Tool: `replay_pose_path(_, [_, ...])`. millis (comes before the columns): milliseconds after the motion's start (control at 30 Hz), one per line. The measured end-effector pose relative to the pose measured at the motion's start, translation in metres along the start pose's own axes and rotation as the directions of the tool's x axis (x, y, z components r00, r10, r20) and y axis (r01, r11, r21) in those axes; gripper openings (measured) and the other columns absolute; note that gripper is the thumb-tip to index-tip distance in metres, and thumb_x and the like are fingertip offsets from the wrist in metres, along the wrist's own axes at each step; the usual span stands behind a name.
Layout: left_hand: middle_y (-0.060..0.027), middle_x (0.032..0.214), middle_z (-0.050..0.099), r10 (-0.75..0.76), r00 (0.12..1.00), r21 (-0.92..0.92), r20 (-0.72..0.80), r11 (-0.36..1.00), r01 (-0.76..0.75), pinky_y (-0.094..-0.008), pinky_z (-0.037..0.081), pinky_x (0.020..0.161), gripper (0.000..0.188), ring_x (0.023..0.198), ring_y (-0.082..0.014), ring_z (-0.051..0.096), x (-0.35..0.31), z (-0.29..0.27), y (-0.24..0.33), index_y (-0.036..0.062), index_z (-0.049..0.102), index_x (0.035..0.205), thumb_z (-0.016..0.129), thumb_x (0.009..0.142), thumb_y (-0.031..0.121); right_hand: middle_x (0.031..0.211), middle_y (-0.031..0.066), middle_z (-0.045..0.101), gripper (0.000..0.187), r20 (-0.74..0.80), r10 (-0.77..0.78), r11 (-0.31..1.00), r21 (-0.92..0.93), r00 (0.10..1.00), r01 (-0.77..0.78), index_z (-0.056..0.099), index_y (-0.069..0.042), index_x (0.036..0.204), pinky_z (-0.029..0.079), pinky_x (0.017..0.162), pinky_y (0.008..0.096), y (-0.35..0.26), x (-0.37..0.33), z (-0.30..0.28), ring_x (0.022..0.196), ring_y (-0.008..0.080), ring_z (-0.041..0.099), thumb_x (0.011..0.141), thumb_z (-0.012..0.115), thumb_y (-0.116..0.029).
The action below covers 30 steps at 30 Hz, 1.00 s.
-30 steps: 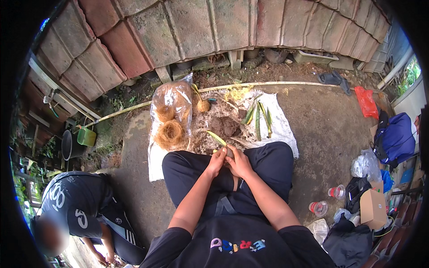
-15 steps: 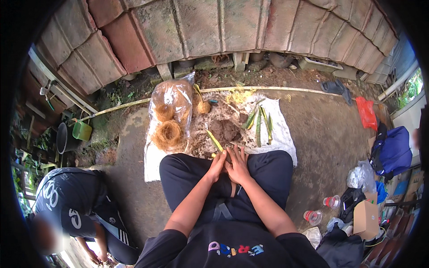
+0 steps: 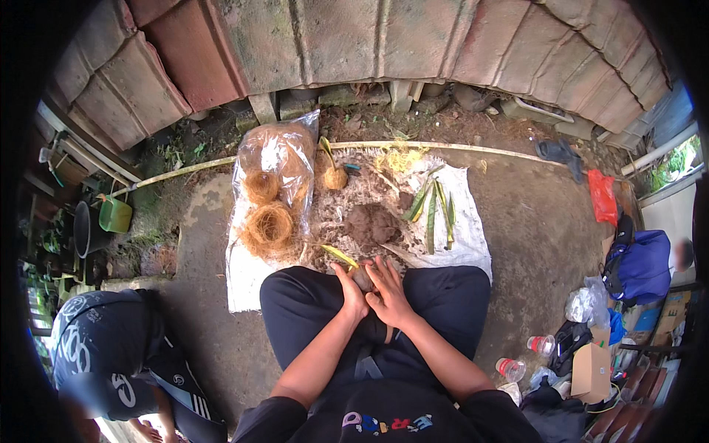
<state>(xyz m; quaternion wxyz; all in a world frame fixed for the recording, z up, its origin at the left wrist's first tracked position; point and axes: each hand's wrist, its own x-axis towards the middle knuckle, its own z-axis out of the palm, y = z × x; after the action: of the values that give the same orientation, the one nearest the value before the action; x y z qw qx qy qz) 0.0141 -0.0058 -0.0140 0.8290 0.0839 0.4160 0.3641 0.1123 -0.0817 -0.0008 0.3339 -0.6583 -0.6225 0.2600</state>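
Between my two hands, over my lap, sits a dark ball of soil (image 3: 362,279). A yellow-green snake plant leaf (image 3: 338,255) sticks out of it toward the upper left. My left hand (image 3: 351,294) cups the ball from the left, and my right hand (image 3: 388,292) presses on it from the right with fingers stretched along it. Just beyond lies a mound of dark soil (image 3: 372,224) on a soiled white sheet (image 3: 469,229). More striped leaves (image 3: 432,214) rest right of the mound. A fibre-wrapped ball with a leaf (image 3: 334,178) stands at the back.
Brown fibre nests (image 3: 268,227) lie at the left by a clear plastic bag of fibre (image 3: 277,148). Yellow raffia-like strands (image 3: 399,159) lie at the sheet's far edge. A person (image 3: 111,354) crouches at lower left. Plastic cups (image 3: 509,368) and a cardboard box (image 3: 591,373) are at right.
The leaf has tipped further left, and the soil ball now shows between my palms. My hands have shifted slightly nearer to me and opened around it.
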Motion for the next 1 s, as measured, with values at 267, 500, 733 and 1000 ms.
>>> replay_pose_path(267, [-0.0099, 0.096, 0.064, -0.128, 0.99, -0.213, -0.062, 0.971, 0.112, -0.036, 0.054, 0.076, 0.091, 0.086, -0.0236, 0.063, 0.01, -0.001, 0.011, 0.0065, 0.061, 0.102, 0.027, 0.082, 0.088, 0.16, 0.0215, 0.005, 0.073, 0.035, -0.169, 0.986, 0.009, 0.985, 0.169, 0.013, -0.026, 0.157, 0.008, 0.111, 0.0704, 0.008, 0.023, 0.02, 0.146, 0.0492, 0.007, 0.097, 0.043, -0.055])
replay_pose_path(500, [-0.0104, 0.109, 0.062, -0.182, 0.972, -0.331, -0.146, 0.935, 0.125, -0.0393, 0.051, 0.089, 0.086, 0.102, -0.0252, 0.06, 0.019, 0.006, 0.021, 0.0069, 0.058, 0.116, 0.026, 0.088, 0.081, 0.16, 0.0202, 0.007, 0.069, 0.108, -0.168, 0.985, 0.058, 0.98, 0.163, 0.017, -0.028, 0.155, 0.005, 0.111, 0.0701, 0.022, 0.044, 0.022, 0.146, 0.0485, 0.007, 0.098, 0.034, -0.061])
replay_pose_path(733, [-0.0093, 0.089, 0.064, 0.028, 0.953, 0.087, -0.302, 0.996, -0.001, -0.0294, 0.038, 0.057, 0.07, 0.073, -0.0191, 0.057, 0.03, 0.012, 0.009, 0.0114, 0.052, 0.114, 0.018, 0.097, 0.07, 0.16, 0.02, 0.011, 0.069, -0.016, 0.136, 0.976, -0.168, 0.991, -0.137, 0.022, -0.016, 0.154, 0.009, 0.117, 0.0594, 0.085, 0.126, -0.023, 0.147, 0.0411, 0.011, 0.099, 0.038, -0.055])
replay_pose_path(1000, [-0.0114, 0.097, 0.066, 0.012, 0.975, 0.228, -0.22, 0.973, 0.039, -0.0293, 0.041, 0.064, 0.062, 0.076, -0.0184, 0.058, 0.036, 0.006, -0.005, 0.0094, 0.051, 0.118, 0.025, 0.101, 0.063, 0.153, 0.0134, 0.031, 0.064, 0.087, 0.592, 0.637, -0.659, 0.801, -0.399, 0.03, -0.015, 0.151, 0.03, 0.113, 0.0524, 0.177, 0.216, -0.063, 0.136, 0.0345, 0.035, 0.096, 0.057, -0.037])
